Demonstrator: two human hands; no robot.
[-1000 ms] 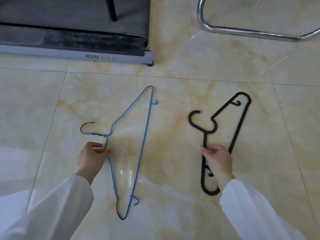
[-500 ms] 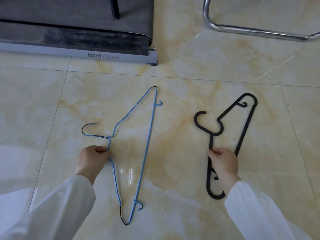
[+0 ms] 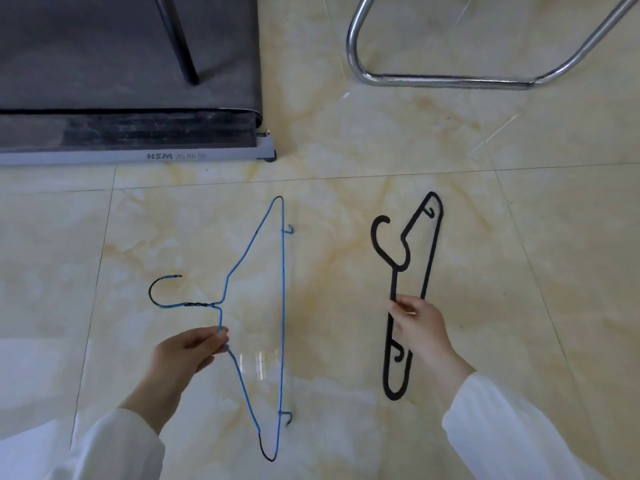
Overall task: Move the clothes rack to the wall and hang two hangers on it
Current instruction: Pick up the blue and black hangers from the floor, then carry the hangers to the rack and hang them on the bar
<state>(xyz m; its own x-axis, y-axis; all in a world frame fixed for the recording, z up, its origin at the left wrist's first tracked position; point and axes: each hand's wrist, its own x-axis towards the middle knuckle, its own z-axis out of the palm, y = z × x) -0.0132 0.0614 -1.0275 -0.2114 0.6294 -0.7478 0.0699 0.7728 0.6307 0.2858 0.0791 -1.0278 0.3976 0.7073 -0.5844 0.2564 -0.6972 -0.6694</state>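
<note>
Bare marble floor (image 3: 346, 150) lies open between my two hangers and on out to the right; the treadmill (image 3: 131, 126) closes off the far left, and the chrome rack base (image 3: 450, 79) curves across the far right; both my white sleeves reach forward from the near edge, wrists bent slightly inward; my left hand (image 3: 183, 355) pinches the shoulder wire of the blue wire hanger (image 3: 282, 306), its hook pointing left; my right hand (image 3: 420, 327) is closed round both bars of the black plastic hanger (image 3: 433, 251); I cannot tell whether either hanger is clear of the floor
</note>
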